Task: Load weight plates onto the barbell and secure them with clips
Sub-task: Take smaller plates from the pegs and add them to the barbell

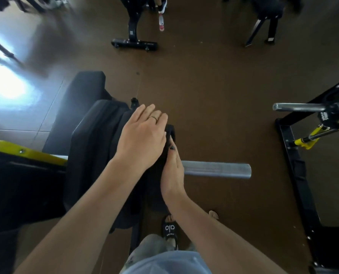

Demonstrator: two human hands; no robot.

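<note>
Several black weight plates [97,151] stand on edge on the barbell, whose grey steel sleeve [216,170] sticks out to the right. My left hand [143,139] lies flat over the top rim of the outermost plate [170,129], fingers spread, a ring on one finger. My right hand [172,173] presses its palm and fingers against the right face of that plate, just where the sleeve emerges. No clip shows on the sleeve.
A black and yellow rack [295,159] stands at the right with a second steel bar end [299,107] and a 5 kg plate [336,113]. Black benches [135,42] stand at the far side. A yellow frame part [26,153] is at the left. My sandalled foot [169,228] is below the bar.
</note>
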